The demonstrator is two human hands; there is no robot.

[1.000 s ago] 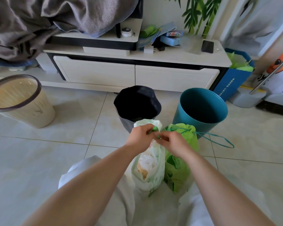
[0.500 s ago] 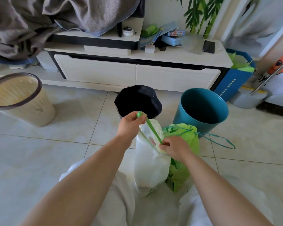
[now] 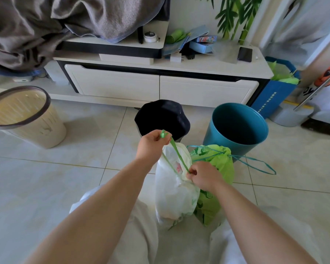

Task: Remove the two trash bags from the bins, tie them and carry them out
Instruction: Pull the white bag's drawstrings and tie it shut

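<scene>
A white trash bag (image 3: 172,195) stands on the floor between my knees. Its green drawstring (image 3: 176,153) runs taut from my left hand (image 3: 151,144), which pinches the string's end up high, down to my right hand (image 3: 203,177), which grips the string at the bag's gathered mouth. A green trash bag (image 3: 217,168) leans just right of the white one, its mouth drawn shut and its teal drawstring loop (image 3: 255,164) lying on the tiles. Behind them stand a black bin (image 3: 161,118) and a teal bin (image 3: 238,126), with no bag showing inside either.
A beige bin with a dark rim (image 3: 21,115) stands at the left. A white low cabinet (image 3: 160,88) runs across the back, cluttered on top, with a grey blanket (image 3: 55,21) piled at its left. A blue bag (image 3: 276,92) sits at the right. Tiled floor lies all around.
My hands were together at the white bag's mouth. My left hand has since pulled the green drawstring up and away, drawing the mouth tighter, while my right hand holds the gathered mouth.
</scene>
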